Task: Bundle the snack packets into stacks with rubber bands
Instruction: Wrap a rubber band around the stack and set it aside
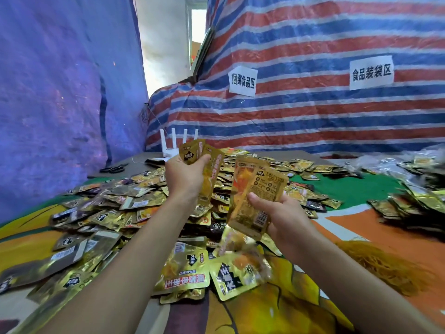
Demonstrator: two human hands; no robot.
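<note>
- The left hand (185,175) is raised above the heap, with fingers and thumb curled round a small fan of gold snack packets (204,162) held upright
- The right hand (286,213) grips a second sheaf of packets (252,196) from below; its thumb presses across the front one, and the back labels and a barcode face the camera
- The two handfuls are near each other but do not touch
- Below and behind both hands a loose pile of packets (115,203) sprawls over the table, some face up and some face down; the nearest ones are blurred
- A tangle of tan rubber bands (385,266) lies on the cloth just right of the right forearm
- Along the right edge sit darker rows of packets (414,203); I cannot tell whether they are banded
- The table cloth (349,189) shows green, orange and yellow patches
- Black scissors (113,168) lie at the far left of the table, and a white router (177,143) with four antennas stands behind the left hand
- A red, white and blue striped tarp (313,112) backs the table with two paper signs (242,80) on it, and a blue sheet (60,92) hangs at the left
</note>
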